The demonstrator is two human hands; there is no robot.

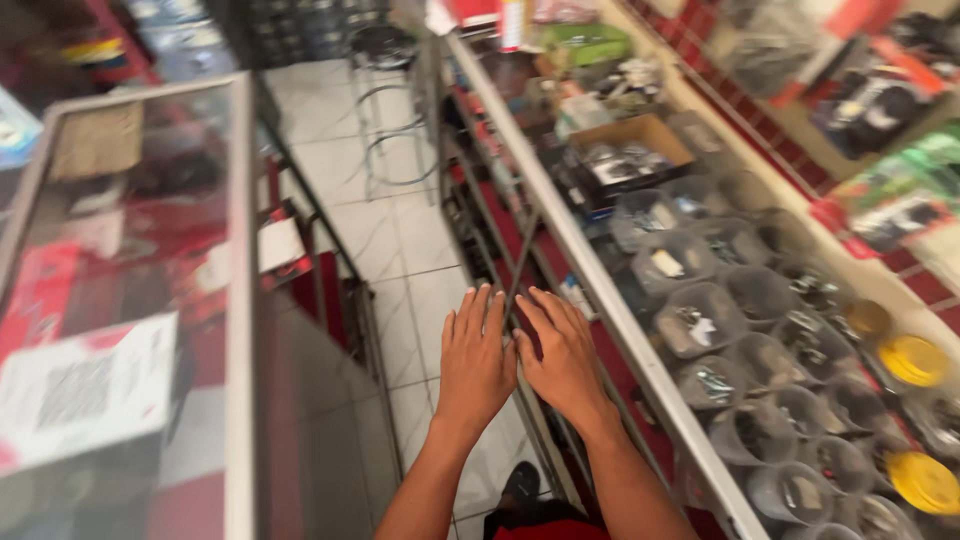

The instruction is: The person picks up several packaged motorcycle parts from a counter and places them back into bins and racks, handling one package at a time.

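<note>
Both hands, left (477,362) and right (563,357), flat with fingers spread, pressed against thin dark sliding glass panel (520,262) between them.

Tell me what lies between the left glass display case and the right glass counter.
In the head view, a white tiled floor aisle runs between the left display case and the right counter. Both hands, left hand and right hand, reach over it toward the counter's side.

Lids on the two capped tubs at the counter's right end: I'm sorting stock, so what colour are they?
Yellow, both lids, seen in the head view.
</note>
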